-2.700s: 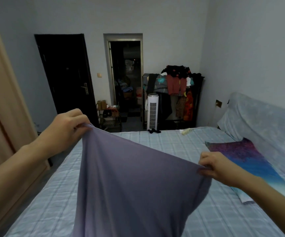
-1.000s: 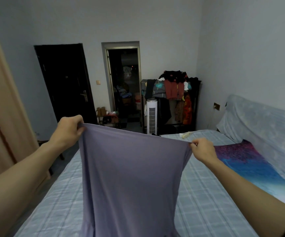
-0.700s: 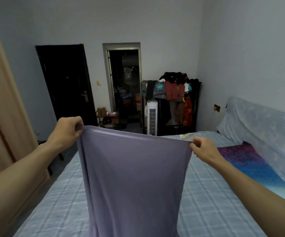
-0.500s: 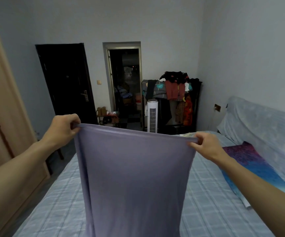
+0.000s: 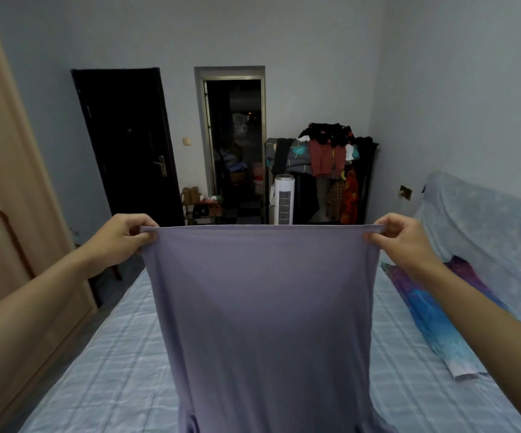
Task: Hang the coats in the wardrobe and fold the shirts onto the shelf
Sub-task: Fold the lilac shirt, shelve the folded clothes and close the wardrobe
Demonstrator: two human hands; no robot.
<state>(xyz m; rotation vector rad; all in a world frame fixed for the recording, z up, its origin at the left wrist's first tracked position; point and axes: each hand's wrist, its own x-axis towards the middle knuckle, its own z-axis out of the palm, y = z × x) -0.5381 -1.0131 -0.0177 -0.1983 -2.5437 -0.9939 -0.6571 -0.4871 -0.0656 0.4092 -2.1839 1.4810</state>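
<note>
Shirt [image 5: 262,307], lilac, looks thin, limp and light, hanging taut-edged over the bed [image 5: 102,364], its top corners pinched by left hand [image 5: 121,239] and right hand [image 5: 399,239], likely the best hold for folding.

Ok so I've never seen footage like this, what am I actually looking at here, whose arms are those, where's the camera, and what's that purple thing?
There is no machine here: those are a person's own two bare arms. Every picture comes from one wide-angle camera worn on the head, looking forward and down, so you see the room as that person does. The left hand and the right hand each pinch one end of the upper edge of a purple shirt, holding it stretched flat in the air above a bed with a pale blue checked cover. On the bed, at the right, lies a blue and purple cloth. A wooden wardrobe stands at the left, and a rack of clothes by the far wall.
</note>
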